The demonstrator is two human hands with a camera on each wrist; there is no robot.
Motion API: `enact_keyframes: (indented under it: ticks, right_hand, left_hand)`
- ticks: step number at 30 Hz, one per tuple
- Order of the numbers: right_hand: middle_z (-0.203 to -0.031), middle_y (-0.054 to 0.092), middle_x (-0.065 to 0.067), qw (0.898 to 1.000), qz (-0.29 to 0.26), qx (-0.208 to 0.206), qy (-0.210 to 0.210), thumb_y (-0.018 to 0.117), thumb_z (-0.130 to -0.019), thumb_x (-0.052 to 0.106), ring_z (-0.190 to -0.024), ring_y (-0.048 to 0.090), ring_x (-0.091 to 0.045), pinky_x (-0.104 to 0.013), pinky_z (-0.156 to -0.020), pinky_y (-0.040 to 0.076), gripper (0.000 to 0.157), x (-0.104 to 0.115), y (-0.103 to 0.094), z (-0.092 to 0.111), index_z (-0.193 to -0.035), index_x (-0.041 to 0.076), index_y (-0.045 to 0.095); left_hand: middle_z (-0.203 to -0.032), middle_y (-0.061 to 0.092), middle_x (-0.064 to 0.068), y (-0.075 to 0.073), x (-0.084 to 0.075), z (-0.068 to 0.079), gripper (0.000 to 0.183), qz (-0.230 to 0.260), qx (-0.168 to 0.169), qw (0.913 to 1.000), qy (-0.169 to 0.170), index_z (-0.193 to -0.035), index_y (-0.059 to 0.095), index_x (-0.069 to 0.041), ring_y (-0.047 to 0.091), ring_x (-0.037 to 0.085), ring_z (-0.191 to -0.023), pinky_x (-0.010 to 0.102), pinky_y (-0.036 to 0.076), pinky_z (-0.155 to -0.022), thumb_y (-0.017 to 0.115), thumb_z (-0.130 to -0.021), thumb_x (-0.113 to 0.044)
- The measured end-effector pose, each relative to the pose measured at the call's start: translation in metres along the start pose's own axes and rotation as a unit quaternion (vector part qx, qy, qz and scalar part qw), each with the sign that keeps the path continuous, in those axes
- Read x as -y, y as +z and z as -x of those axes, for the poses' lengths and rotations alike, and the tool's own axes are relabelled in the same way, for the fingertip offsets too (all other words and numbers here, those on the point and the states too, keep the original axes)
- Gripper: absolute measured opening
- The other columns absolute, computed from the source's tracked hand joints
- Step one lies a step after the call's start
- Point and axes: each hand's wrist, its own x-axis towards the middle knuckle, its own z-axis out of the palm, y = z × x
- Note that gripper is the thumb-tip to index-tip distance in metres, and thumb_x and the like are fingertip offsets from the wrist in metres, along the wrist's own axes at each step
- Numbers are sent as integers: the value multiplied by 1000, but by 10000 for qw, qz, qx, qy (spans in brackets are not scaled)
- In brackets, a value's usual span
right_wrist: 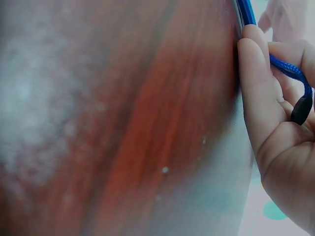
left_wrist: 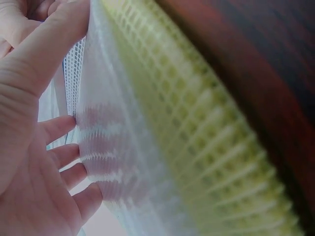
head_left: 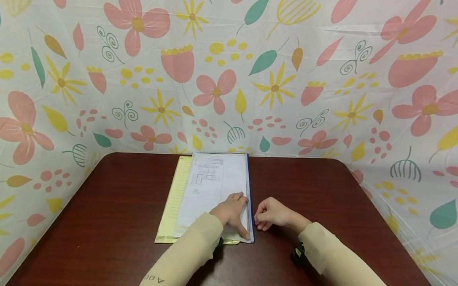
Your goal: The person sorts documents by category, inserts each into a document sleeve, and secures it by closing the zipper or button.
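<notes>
A clear mesh zipper pouch with blue edging (head_left: 234, 171) lies on the table, a printed sheet with a line drawing showing through it. Beneath it and sticking out to the left is a yellow mesh pouch (head_left: 169, 212). My left hand (head_left: 233, 212) rests on the clear pouch near its lower right, fingers spread, thumb by the bottom corner. At the blue right edge, my right hand (head_left: 274, 214) pinches a blue cord zipper pull (right_wrist: 288, 68); its black end (right_wrist: 301, 110) hangs over the palm. The pinching fingertips are partly hidden.
The dark reddish-brown wooden table (head_left: 107, 214) extends on both sides of the pouches. A white curtain (head_left: 229, 79) printed with flowers and leaves surrounds its back and sides. Black wrist straps (head_left: 299, 255) show at the beige sleeves (head_left: 340, 254).
</notes>
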Motion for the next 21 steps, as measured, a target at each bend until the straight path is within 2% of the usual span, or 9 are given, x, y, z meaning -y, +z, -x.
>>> enact_keyframes:
  ticks: [13, 21]
  right_hand:
    - [-73, 68, -13, 9999, -69, -138, 19, 62, -85, 4, -61, 67, -17, -37, -58, 57, 14, 0, -5, -6, -82, -10, 64]
    - [-75, 68, -15, 9996, -155, -251, 22, 62, -85, 4, -61, 68, -18, -38, -58, 57, 15, 2, -7, -9, -84, -11, 63]
  left_hand:
    - [-156, 17, 6, 4, 2, -3, 119, 142, -95, 9999, -20, -146, 29, -16, 20, 22, -144, 36, 35, -109, 88, -51, -55]
    - [-156, 17, 6, 3, 3, -2, 121, 217, -95, 9997, -51, -147, 27, -16, 19, 20, -143, 36, 34, -110, 88, -50, -55]
